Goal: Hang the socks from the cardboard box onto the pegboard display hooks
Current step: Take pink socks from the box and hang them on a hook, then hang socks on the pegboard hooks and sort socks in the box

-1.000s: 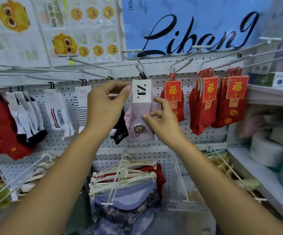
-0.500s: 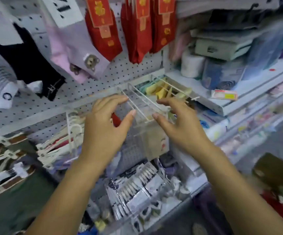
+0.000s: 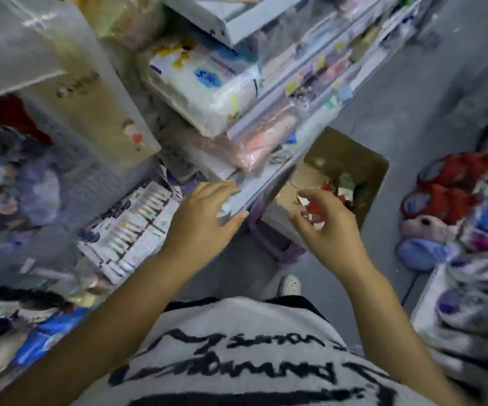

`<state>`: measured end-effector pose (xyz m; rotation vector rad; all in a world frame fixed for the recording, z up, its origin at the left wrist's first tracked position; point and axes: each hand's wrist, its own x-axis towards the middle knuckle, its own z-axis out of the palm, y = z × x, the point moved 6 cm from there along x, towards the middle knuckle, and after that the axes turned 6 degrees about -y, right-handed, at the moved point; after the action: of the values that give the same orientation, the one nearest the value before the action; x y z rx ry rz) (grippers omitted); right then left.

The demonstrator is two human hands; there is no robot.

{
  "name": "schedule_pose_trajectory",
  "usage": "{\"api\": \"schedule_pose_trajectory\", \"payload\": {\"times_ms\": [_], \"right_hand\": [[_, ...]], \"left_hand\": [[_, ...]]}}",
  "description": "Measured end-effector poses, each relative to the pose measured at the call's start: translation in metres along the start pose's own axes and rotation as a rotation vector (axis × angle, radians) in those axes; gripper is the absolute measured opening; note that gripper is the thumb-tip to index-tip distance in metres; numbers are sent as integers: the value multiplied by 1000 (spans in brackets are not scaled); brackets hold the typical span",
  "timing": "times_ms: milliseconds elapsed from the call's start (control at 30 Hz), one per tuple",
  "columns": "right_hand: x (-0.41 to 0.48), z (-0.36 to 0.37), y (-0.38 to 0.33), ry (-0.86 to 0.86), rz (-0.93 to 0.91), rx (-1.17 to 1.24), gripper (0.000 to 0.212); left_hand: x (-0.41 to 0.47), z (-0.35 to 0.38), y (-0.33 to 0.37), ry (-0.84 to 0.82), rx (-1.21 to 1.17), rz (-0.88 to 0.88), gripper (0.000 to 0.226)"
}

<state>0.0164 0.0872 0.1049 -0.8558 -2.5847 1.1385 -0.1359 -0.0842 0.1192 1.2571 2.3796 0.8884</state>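
Grey floor (image 3: 412,98) of a shop aisle shows on the right, and crowded shelves (image 3: 266,183) with wrapped packets fill the left and the middle. Low down beside the shelves stands the cardboard box (image 3: 365,162), brown and open at the top. The socks (image 3: 342,186) lie inside it as a small heap, mostly red with some white and pale green card labels. They are blurred, so single pairs cannot be told apart.

The left hand (image 3: 204,218) hangs in front of the shelf edge, its fingers (image 3: 222,189) loosely curved and apart, holding nothing. The right hand (image 3: 330,227) is above the near side of the box, also with fingers (image 3: 319,197) apart and thumb spread, and red socks show through the gap. A white shirt (image 3: 237,347) with black writing fills the bottom, and soft toys (image 3: 447,189) lie on the floor at the right.
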Motion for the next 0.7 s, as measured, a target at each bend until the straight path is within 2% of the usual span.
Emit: {"api": "schedule_pose_trajectory", "payload": {"times_ms": [133,333,533,633,700], "right_hand": [[-22,-23,93,-112,123,-63,38],[-9,-74,201,-169,246,-59,29],[68,-73,273,-294,329,33,32],[123,-45,306,-436,368,-39,39],[155,-29,321,-539,376,-130,46]], "left_hand": [[16,77,8,-108,-7,-91,45],[64,154,20,-207,-11,-268,51],[125,216,14,-242,-10,-429,44],[156,240,-7,-229,87,-479,44],[168,246,-19,-184,73,-511,48]]}}
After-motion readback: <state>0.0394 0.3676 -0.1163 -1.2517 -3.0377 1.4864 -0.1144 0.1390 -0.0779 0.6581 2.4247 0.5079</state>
